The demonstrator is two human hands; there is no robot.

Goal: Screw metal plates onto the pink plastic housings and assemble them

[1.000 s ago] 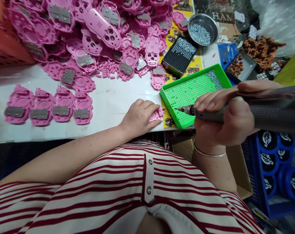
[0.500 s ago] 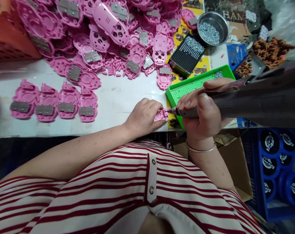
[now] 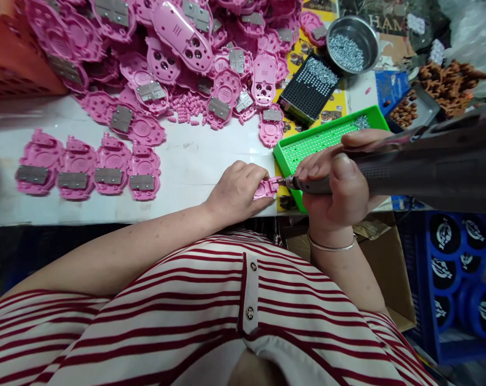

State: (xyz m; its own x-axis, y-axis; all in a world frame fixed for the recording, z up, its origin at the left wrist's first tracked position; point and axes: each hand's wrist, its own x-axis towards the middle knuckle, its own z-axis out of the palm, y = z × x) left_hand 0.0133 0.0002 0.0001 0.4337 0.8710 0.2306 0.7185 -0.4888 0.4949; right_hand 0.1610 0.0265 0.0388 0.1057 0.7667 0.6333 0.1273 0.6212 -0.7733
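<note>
- Screwdriver [image 3: 419,171], dark and evidently powered, is gripped in the right hand [image 3: 335,195], with the fingers [image 3: 313,167] wrapped around its front end and its bit [image 3: 283,182] directed leftward.
- One small pink piece [image 3: 267,189] is clasped by the left hand [image 3: 238,187] near the front edge of the desk [image 3: 186,182], just left of the green tray [image 3: 281,160]; it is partly hidden by that hand.
- The bit is held at the right end of this piece; whether a screw is seated there cannot be told at this size. The fastening is judged to be under way rather than finished.
- Four pink shells [image 3: 142,150] are lined up at the left, each fitted with a metal plate [image 3: 142,183]. Whether they are completed or waiting cannot be told.
- A large heap of shells [image 3: 223,86] is piled at the back, many fitted with plates; how much of it is left to be worked is not shown.
- Loose screws [image 3: 361,122] are gathered in the green tray, and more are held in the black tray [image 3: 297,102] and metal bowl [image 3: 371,48], so the supply is judged ample.
</note>
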